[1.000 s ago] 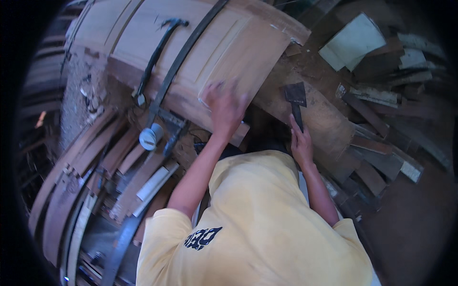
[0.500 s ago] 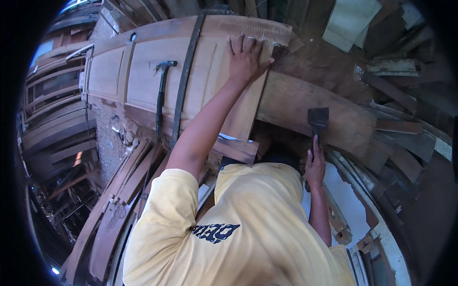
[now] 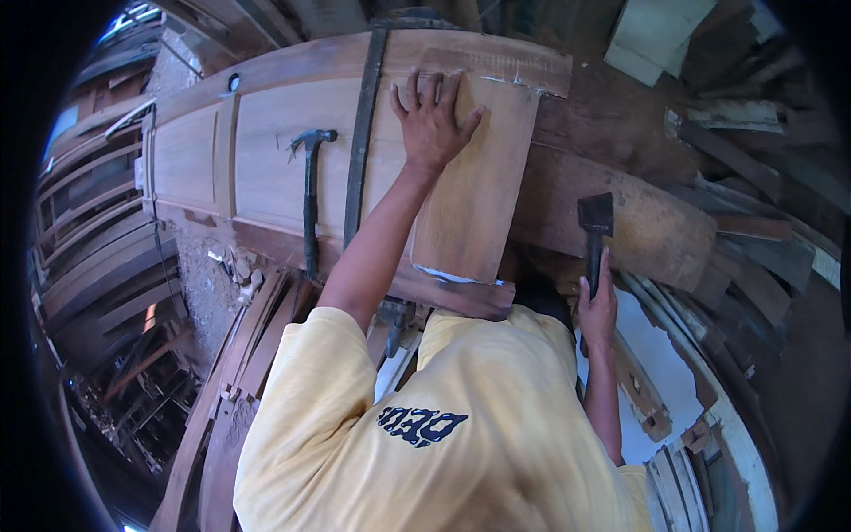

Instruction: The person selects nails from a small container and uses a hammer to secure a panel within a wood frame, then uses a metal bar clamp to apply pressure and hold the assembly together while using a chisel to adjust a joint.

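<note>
A long wooden door [image 3: 292,168] with inset panels lies before me. My left hand [image 3: 433,124] rests on its right-hand panel, palm down with fingers spread. Just left of that hand, a dark narrow bar [image 3: 362,142] crosses the door. Beyond the bar, a claw hammer [image 3: 310,199] with a dark handle lies on the wood. My right hand [image 3: 598,306] grips the handle of a black mallet [image 3: 596,215] with a blocky head, held up at my right side. Whitish material shows along the joints at the end panel [image 3: 474,213].
A broad, worn board [image 3: 638,213] lies right of the door. Curved wooden pieces [image 3: 208,443] are stacked at lower left, beside rubble [image 3: 235,266]. Pale sheets [image 3: 656,35] lean at the upper right, and scrap timber [image 3: 736,164] piles up along the right.
My left hand has slid left along the panel, closer to the dark bar. The door's right end appears farther right in view. The mallet stays raised in my right hand, slightly turned.
</note>
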{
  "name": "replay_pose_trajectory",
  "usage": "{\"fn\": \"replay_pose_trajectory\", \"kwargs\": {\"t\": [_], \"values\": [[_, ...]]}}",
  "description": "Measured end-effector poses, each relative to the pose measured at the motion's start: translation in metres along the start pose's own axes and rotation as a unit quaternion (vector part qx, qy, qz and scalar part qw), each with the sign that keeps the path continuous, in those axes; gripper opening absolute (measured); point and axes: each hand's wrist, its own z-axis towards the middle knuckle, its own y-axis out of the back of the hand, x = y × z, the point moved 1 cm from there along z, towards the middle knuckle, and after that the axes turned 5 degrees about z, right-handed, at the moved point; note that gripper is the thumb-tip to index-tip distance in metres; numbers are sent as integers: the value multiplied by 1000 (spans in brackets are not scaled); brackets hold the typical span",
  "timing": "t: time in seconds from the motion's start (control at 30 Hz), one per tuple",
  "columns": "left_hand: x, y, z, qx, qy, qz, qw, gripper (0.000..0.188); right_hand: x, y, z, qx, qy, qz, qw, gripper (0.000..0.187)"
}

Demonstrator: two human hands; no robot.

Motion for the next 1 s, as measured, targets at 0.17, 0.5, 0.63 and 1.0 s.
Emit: {"fn": "replay_pose_trajectory", "kwargs": {"t": [0.17,0.5,0.63,1.0], "values": [[4,0,-7,-3,31,-7,1000,62,16,-10,22,-27,19,-142,989,66],[9,0,-14,-29,61,-48,997,57,98,-47,175,-70,36,402,912,66],[8,-8,-9,-32,73,-52,995,59,130,-89,276,151,-66,742,650,51],[11,-8,-11,-43,98,-88,990,58,112,-115,304,185,-95,648,732,44]]}}
